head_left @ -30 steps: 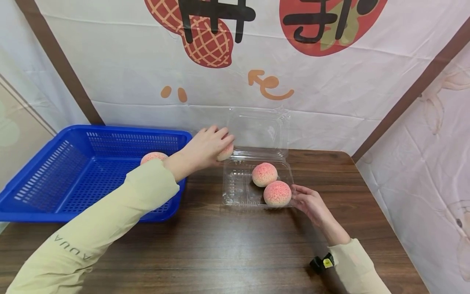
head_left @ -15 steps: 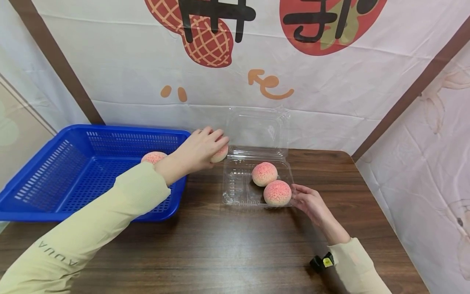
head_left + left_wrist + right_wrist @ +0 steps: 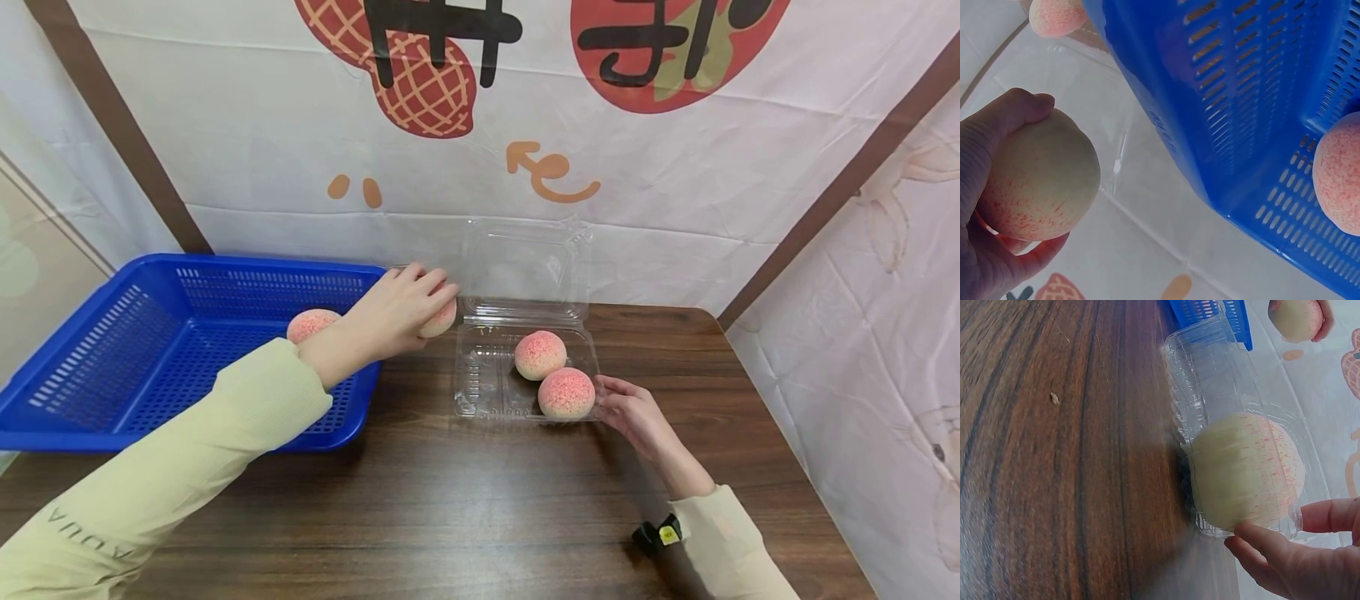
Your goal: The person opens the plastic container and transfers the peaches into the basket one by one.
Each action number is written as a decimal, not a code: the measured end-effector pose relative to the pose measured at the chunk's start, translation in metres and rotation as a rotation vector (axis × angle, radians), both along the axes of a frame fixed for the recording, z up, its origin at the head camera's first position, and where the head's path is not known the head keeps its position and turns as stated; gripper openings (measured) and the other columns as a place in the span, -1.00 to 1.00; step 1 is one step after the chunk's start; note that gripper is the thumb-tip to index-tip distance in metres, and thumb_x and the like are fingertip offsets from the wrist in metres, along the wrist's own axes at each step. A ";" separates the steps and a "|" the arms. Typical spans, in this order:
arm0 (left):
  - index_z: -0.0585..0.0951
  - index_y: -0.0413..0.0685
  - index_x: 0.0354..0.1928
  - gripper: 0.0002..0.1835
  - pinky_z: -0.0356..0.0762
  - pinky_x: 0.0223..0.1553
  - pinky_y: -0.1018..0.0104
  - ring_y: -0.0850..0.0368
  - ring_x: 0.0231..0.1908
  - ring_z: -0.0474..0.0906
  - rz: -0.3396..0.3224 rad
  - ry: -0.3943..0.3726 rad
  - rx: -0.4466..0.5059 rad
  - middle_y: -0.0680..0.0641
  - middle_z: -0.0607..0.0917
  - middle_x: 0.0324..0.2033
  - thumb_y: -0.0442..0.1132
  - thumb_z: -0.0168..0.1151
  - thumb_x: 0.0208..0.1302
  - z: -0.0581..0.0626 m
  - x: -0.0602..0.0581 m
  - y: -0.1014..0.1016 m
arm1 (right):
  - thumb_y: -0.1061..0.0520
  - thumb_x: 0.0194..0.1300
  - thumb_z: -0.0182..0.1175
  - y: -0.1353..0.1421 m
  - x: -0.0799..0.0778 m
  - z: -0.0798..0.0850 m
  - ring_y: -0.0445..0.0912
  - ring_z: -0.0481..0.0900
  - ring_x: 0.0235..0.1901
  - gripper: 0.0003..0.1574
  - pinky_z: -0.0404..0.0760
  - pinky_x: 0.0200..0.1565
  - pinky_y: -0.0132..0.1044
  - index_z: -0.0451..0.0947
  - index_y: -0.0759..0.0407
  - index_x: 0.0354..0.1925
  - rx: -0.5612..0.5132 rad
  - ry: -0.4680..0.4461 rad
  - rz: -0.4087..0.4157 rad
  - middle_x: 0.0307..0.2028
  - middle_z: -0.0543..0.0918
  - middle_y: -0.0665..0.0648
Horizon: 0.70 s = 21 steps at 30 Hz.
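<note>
My left hand holds a pink and cream peach in the air, between the blue basket and the clear plastic box. In the left wrist view, thumb and fingers curl round it. Two more peaches, a rear one and a front one, sit in the right part of the clear plastic clamshell box. Its lid stands raised at the back. At the box's right front corner, my right hand pinches the wall between thumb and fingers, as the right wrist view shows.
At the left stands a blue perforated basket with a peach inside, partly hidden behind my left forearm. All rests on a dark wood table. A printed white cloth hangs close behind.
My left hand has moved left, away from the box and towards the basket, carrying the peach. My right hand and the box have stayed in place.
</note>
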<state>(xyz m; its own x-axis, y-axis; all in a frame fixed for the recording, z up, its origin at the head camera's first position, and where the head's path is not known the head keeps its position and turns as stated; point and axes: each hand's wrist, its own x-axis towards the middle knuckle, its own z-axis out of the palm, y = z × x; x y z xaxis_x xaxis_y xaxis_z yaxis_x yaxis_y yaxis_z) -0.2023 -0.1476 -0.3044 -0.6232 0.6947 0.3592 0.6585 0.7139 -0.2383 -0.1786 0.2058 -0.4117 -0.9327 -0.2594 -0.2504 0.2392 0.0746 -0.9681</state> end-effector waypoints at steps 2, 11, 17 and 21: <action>0.42 -0.13 -0.03 -0.27 0.47 -0.29 -0.02 -0.17 -0.18 0.41 -0.009 0.015 0.007 -0.16 0.47 -0.12 -0.16 0.53 -0.37 0.000 0.001 -0.002 | 0.38 0.32 -0.23 0.000 0.000 0.000 -0.09 0.35 0.13 -0.38 0.42 0.06 -0.28 -0.08 0.53 0.30 0.001 0.001 0.002 0.26 0.11 0.50; 0.43 -0.13 -0.02 -0.24 0.49 -0.34 0.01 -0.19 -0.18 0.42 0.001 0.025 -0.002 -0.18 0.48 -0.09 -0.13 0.54 -0.39 0.001 0.007 -0.010 | 0.39 0.31 -0.24 0.000 -0.001 -0.001 -0.09 0.36 0.12 -0.39 0.43 0.05 -0.28 -0.07 0.54 0.30 0.003 0.001 -0.004 0.26 0.12 0.51; 0.44 -0.15 -0.02 -0.28 0.48 -0.35 0.01 -0.19 -0.17 0.41 0.028 0.008 0.002 -0.17 0.47 -0.11 -0.16 0.51 -0.35 0.003 0.009 -0.018 | 0.40 0.30 -0.25 0.000 -0.001 -0.001 -0.14 0.40 0.07 -0.39 0.43 0.05 -0.28 -0.07 0.54 0.30 -0.006 -0.007 -0.005 0.26 0.11 0.51; 0.43 -0.16 -0.01 -0.29 0.47 -0.34 -0.01 -0.20 -0.16 0.41 0.051 -0.022 0.002 -0.18 0.47 -0.10 -0.19 0.48 -0.33 0.003 0.009 -0.025 | 0.41 0.29 -0.26 0.000 -0.001 0.000 -0.13 0.40 0.07 -0.38 0.42 0.05 -0.27 -0.07 0.54 0.30 -0.016 -0.016 -0.008 0.26 0.11 0.51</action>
